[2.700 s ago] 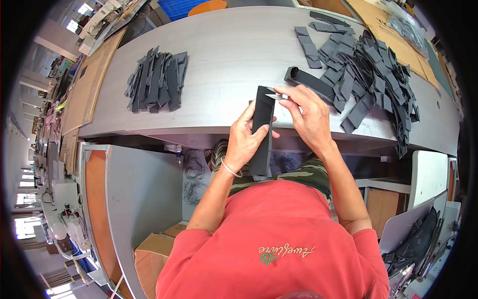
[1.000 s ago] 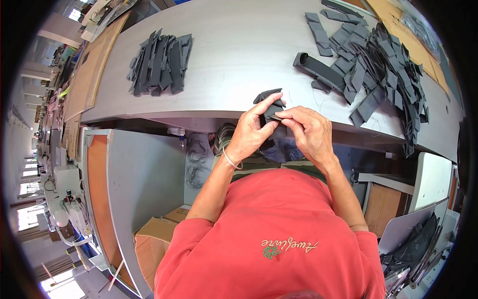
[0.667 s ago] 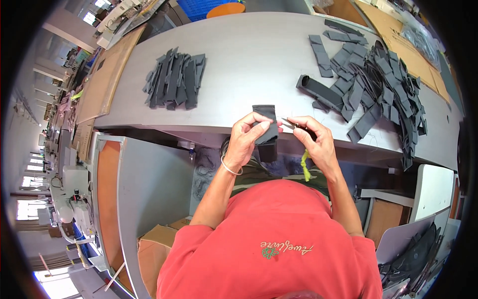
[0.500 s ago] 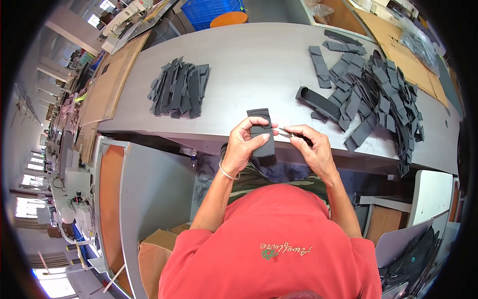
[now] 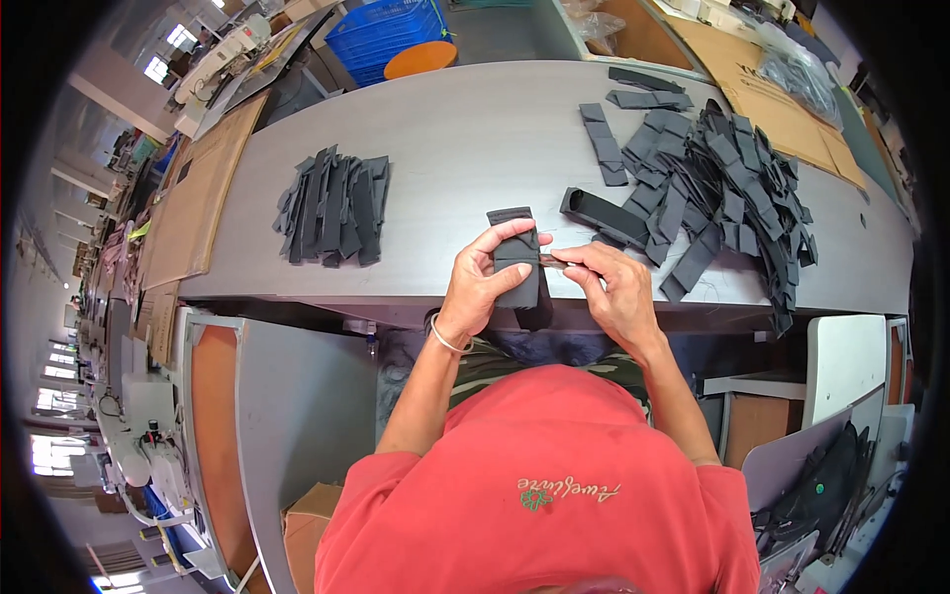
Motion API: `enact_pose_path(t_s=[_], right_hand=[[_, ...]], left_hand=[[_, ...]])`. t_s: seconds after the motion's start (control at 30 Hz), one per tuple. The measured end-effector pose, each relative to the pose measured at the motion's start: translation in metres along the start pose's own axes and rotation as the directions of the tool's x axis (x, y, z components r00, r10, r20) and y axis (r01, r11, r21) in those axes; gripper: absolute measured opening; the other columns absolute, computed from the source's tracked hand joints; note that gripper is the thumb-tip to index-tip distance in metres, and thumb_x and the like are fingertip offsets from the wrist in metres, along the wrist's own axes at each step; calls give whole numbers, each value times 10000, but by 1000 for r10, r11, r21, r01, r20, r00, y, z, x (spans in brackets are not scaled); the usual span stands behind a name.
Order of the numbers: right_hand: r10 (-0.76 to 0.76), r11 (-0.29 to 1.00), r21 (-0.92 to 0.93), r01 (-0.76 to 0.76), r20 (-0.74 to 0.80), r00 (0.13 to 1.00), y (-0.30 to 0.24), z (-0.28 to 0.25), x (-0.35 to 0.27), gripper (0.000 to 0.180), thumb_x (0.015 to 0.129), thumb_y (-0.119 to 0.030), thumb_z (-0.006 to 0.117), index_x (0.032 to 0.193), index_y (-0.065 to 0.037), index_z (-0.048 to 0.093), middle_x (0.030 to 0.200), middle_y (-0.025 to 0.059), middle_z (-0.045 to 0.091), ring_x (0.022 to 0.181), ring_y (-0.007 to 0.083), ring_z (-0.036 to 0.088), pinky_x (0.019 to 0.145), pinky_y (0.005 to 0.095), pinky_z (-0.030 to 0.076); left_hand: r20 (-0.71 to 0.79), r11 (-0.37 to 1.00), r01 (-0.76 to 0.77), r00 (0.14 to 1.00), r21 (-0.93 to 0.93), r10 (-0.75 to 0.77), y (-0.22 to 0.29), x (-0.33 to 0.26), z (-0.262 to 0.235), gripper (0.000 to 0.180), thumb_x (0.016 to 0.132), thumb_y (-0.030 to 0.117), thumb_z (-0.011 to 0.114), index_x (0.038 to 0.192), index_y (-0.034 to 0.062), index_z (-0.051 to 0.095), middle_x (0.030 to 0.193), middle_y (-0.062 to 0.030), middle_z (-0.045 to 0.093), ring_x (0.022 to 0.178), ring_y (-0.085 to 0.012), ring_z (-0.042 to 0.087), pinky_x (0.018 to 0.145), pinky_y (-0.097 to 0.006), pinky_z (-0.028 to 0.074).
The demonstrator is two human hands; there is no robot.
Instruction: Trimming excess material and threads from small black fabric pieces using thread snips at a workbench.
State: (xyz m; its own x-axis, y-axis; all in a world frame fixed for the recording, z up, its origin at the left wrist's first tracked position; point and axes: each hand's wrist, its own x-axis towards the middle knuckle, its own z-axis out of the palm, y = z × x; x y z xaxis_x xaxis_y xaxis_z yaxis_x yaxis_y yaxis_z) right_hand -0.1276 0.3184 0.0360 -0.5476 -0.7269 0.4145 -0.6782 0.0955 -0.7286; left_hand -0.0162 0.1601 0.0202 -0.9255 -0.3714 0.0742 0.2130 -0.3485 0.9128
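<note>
My left hand [image 5: 477, 281] is closed around a dark grey folded fabric strip [image 5: 514, 259], held upright just over the table's front edge with the thumb across its face. In my right hand [image 5: 616, 293] is a pair of small thread snips [image 5: 551, 261], pinched between thumb and fingers. Their metal tips meet the right side of the strip; most of the handle is hidden in the hand. On the grey table [image 5: 450, 158], a neat row of similar strips [image 5: 333, 208] lies to the left. A large loose heap of strips [image 5: 737, 188] covers the right side.
One tube-like strip [image 5: 604, 218] lies apart near the heap, close to my right hand. Brown cardboard [image 5: 205, 188] borders the table at the left, with more cardboard [image 5: 767, 89] at the far right. A blue crate [image 5: 386, 40] and an orange stool [image 5: 421, 59] stand beyond the far edge.
The snips have come in against the strip's side, and their blades no longer show spread. My right hand has turned more over them. The whole view has shifted slightly.
</note>
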Motion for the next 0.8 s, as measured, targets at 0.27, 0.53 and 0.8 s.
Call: enact_pose_path(t_s=[0.27,0.53,0.8], right_hand=[[148,921,368,-128,-25,989,12,5,-1,204,877,-84,599,1069,-42,657,769,13,616,666,80,519,597,232,404],[185,938,281,-204,93,978,7,16,10,302,795,-150,720,1073,-62,641,800,-10,625,646,59,471,578,223,388],[157,907,391,-156,31,987,18,27,13,83,813,-63,683,841,9,652,633,3,584,599,42,475,529,228,379]], left_hand=[[57,963,117,993,-242,-106,-3,0,-12,493,812,71,540,1290,-22,462,995,-207,644,820,-227,671,731,-321,562],[124,874,157,986,-459,-112,-10,-11,-22,556,851,184,526,1340,-39,384,896,-223,635,718,-250,659,673,-297,559],[98,917,172,984,-359,-147,-9,-26,-15,500,885,191,594,1323,12,431,963,-192,638,801,-227,669,735,-312,561]])
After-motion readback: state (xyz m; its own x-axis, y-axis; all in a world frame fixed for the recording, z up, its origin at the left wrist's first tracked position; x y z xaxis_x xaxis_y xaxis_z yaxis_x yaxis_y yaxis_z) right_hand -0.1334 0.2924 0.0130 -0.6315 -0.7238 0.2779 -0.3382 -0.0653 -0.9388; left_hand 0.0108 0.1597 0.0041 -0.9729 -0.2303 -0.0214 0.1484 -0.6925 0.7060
